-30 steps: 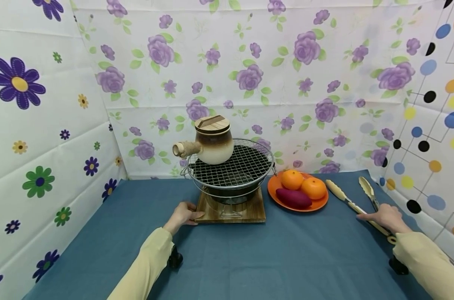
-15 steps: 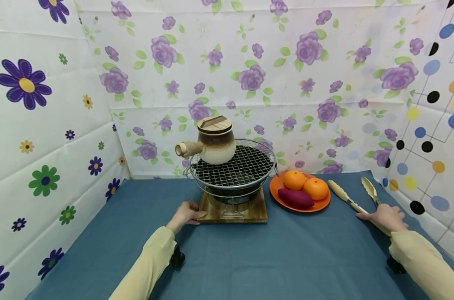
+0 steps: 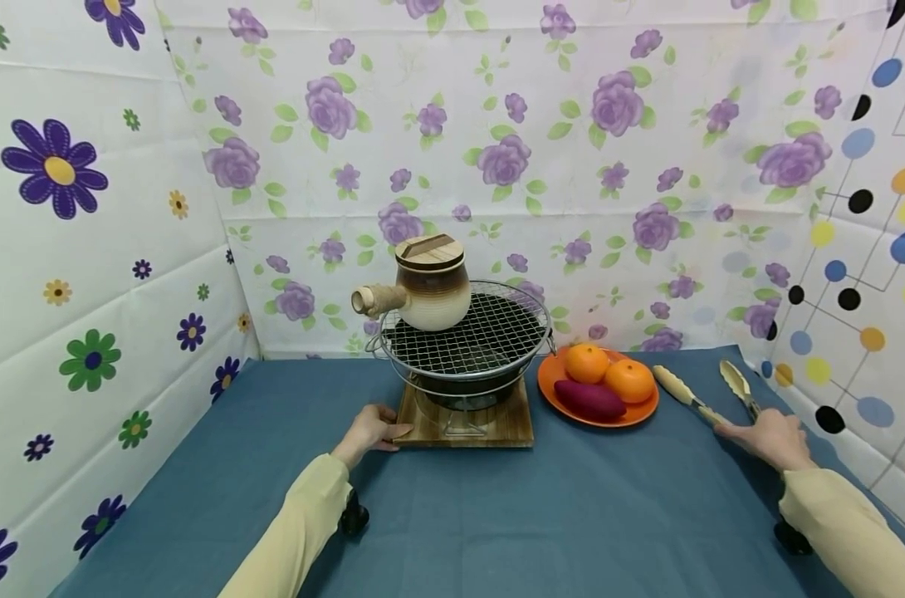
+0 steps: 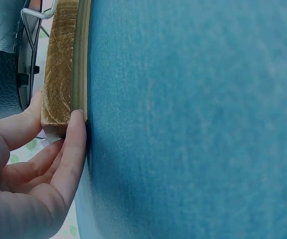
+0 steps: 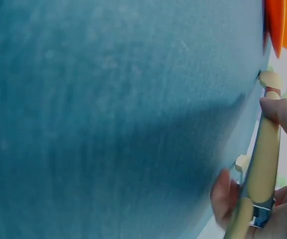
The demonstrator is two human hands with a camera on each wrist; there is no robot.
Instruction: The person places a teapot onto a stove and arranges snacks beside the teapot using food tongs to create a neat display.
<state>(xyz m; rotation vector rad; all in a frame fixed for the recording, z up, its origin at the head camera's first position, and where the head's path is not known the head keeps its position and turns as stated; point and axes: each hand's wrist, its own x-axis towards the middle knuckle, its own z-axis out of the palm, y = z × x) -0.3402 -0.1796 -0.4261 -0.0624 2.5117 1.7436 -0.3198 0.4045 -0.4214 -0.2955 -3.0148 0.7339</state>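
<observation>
My left hand grips the near left corner of a square wooden board. In the left wrist view, the thumb lies on the upper face of the board and fingertips reach its underside. On the board stands a round barbecue grill with a wire mesh top. A brown-and-cream clay pot with a wooden lid and a wrapped side handle sits on the mesh. At the far right, my right hand holds cream-tipped tongs, their arms spread. The thumb is on one arm of the tongs in the right wrist view.
An orange plate right of the grill bears two oranges and a purple sweet potato. Blue cloth covers the table. Patterned cloth walls stand at the back and both sides.
My right fingers have closed round the tongs, whose ringed end is now hidden by the hand. My left hand keeps its hold on the board. The head view has shifted slightly.
</observation>
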